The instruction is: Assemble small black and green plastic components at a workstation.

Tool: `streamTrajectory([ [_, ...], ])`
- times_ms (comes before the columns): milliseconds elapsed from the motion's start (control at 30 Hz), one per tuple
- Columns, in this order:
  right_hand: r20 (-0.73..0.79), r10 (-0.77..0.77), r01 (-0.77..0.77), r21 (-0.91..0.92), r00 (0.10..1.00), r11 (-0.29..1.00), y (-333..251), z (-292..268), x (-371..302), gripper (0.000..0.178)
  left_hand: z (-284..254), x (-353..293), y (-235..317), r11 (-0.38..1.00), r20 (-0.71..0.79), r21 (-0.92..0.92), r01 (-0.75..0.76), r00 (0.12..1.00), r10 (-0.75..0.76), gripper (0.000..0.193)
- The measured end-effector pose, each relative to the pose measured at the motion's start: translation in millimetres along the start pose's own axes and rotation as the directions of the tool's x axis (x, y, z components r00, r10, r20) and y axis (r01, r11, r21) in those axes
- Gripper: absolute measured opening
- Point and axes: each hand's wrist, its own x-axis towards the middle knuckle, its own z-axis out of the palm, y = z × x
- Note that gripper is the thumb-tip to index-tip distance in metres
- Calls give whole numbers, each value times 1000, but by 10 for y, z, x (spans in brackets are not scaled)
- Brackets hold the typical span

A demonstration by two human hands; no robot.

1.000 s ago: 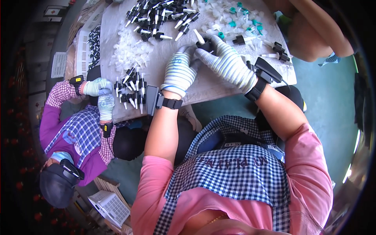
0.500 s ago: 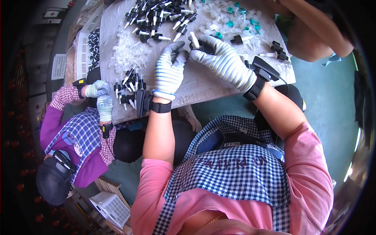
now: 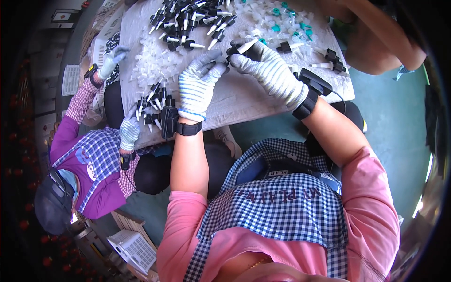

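Observation:
My right hand [image 3: 270,75], in a white striped glove with dark fingertips, grips a black cap with a white stem [image 3: 247,45]. The stem slants up to the right above the fingers. Close beside the cap's black end is my left hand [image 3: 199,84], gloved likewise, its thumb and fingers pinched together. What they hold, if anything, is hidden. Beyond my hands lies a heap of black caps with white stems [image 3: 185,28]. A smaller group of such caps [image 3: 152,105] sits left of my left wrist, at the table's near edge.
Translucent white pieces [image 3: 157,61] spread over the pale table cover [image 3: 244,105]. Clear and green pieces [image 3: 277,28] lie at the far right, near several loose black caps [image 3: 331,61]. A co-worker [image 3: 94,164] sits at the left; another person's arm [image 3: 376,28] is at the upper right.
The cap's stem has tipped from near upright over to the right. My left hand has turned slightly. The left co-worker's hands have parted, one reaching farther up along the table's side.

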Motion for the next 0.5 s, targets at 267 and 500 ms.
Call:
streamTrajectory([
  [267, 27, -107, 110, -106, 994, 988, -111, 62, -77, 21, 34, -90, 102, 987, 4, 138, -84, 996, 84, 32],
  [500, -30, -204, 198, -141, 979, 970, -50, 74, -154, 34, 91, -156, 162, 973, -63, 185, -136, 987, 150, 30],
])
